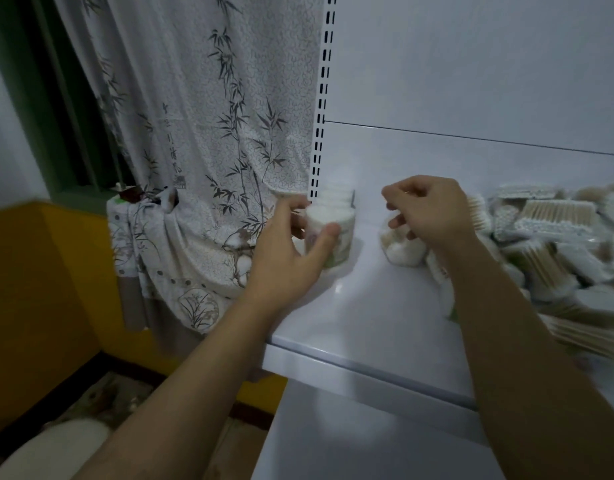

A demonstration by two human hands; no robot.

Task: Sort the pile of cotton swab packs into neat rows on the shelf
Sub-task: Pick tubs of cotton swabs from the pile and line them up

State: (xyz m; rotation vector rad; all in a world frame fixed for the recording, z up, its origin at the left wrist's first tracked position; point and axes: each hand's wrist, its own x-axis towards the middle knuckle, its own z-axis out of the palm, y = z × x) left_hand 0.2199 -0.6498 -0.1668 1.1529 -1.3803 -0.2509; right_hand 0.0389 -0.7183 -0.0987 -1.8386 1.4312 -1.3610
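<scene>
My left hand (291,247) grips a round tub of cotton swabs (335,233) at the left end of the white shelf (361,317), thumb on its front. More round tubs (336,197) stand in a line behind it, against the slotted upright. My right hand (426,211) hovers above the shelf with its fingers curled; nothing shows in its grasp. Just under it sits another clear tub of swabs (400,251). A loose pile of swab packs (547,233), some with wooden sticks, covers the right part of the shelf.
A bamboo-print curtain (201,140) hangs left of the shelf, bunched over a sill. The shelf's slotted post (321,116) stands at the back left corner. A yellow wall (46,289) and the floor lie below left. The shelf front edge (367,368) is near my forearms.
</scene>
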